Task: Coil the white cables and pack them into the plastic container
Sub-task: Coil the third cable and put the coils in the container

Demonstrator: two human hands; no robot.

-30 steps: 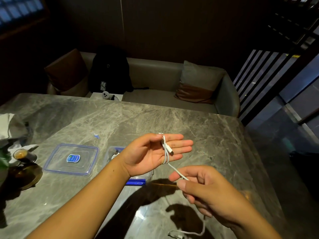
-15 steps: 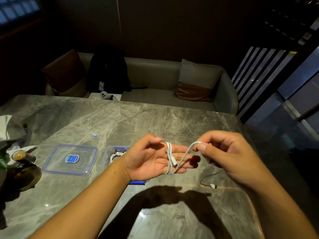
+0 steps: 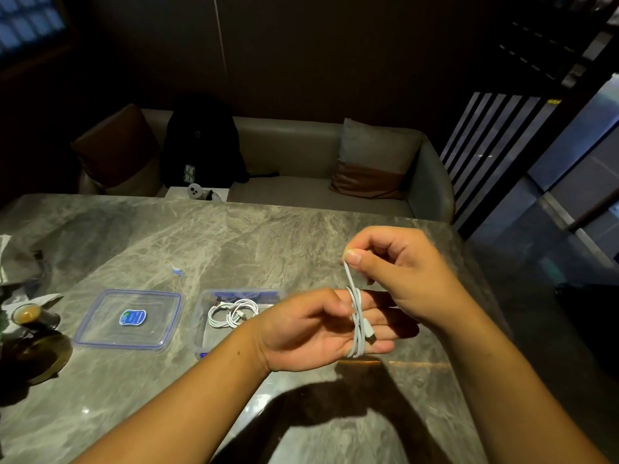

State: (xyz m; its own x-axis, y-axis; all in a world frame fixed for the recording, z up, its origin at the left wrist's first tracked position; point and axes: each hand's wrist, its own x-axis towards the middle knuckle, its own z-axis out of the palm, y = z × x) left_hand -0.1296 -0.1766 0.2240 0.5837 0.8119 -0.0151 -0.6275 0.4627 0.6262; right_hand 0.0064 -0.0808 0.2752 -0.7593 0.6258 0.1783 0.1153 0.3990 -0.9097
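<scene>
A white cable point(image 3: 357, 324) is looped several times around the fingers of my left hand point(image 3: 311, 333), palm up above the marble table; one plug lies on the fingers. My right hand point(image 3: 395, 272) pinches the cable's free strand between thumb and forefinger, just above and behind the left fingers. To the left of my left wrist stands the clear plastic container point(image 3: 201, 316) with blue clips, open, with coiled white cables point(image 3: 231, 313) inside. Its lid point(image 3: 129, 319) with a blue label lies flat further left.
A glass cup point(image 3: 28, 316) with brown liquid and a dark saucer point(image 3: 37, 356) sit at the table's left edge, with crumpled paper point(image 3: 16, 259) behind. A sofa point(image 3: 301, 182) with cushions and a black backpack point(image 3: 201, 142) lies beyond the far edge. The table ends at the right.
My right hand has carried the cable strand up and over the left fingers, adding another loop. The loose end that lay on the table is no longer seen there.
</scene>
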